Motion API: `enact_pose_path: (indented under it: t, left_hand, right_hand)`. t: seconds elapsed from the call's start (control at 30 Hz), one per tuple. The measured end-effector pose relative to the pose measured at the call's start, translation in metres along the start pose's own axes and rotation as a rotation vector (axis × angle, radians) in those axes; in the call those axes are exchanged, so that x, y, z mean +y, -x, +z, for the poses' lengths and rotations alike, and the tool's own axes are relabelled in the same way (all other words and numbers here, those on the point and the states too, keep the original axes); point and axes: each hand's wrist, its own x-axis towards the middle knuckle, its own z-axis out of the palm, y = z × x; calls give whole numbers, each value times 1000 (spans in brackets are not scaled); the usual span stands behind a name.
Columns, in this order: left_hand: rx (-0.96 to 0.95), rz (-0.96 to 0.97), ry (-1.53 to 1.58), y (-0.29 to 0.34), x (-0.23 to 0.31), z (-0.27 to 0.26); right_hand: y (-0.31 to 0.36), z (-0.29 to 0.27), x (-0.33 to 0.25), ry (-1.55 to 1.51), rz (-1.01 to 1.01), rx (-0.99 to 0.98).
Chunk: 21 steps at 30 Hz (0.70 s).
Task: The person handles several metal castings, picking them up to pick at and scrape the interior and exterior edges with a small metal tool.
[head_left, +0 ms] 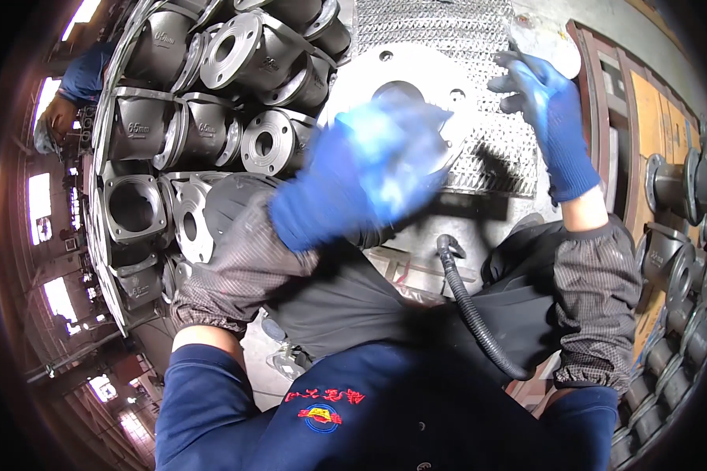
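Beneath the round flange, a textured worktop gleams beside piled castings.

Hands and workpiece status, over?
Left hand blurred over flange, grip unclear. Right hand open, beside it. Flange over ridged plate, left hand partly blocking view.

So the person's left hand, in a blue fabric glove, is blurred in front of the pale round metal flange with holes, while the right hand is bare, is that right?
Not quite: the right hand isn't bare; the head view shows it in a blue glove with dark fingertips. The left hand is gloved and blurred in front of the flange, as you say.
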Motion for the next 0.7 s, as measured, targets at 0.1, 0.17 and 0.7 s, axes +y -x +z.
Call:
enact_pose_path:
  t: [0.1,0.17,0.7]
  left_hand:
    - [660,-409,300,1,-34,-31]
    - [555,-674,441,8,-78,-32]
    - [632,-675,775,63,-122,-37]
  right_hand:
    - [-18,22,11,139,158,-113]
    - [-17,33,19,97,59,-97]
    - [40,79,-20,-51,-309,-284]
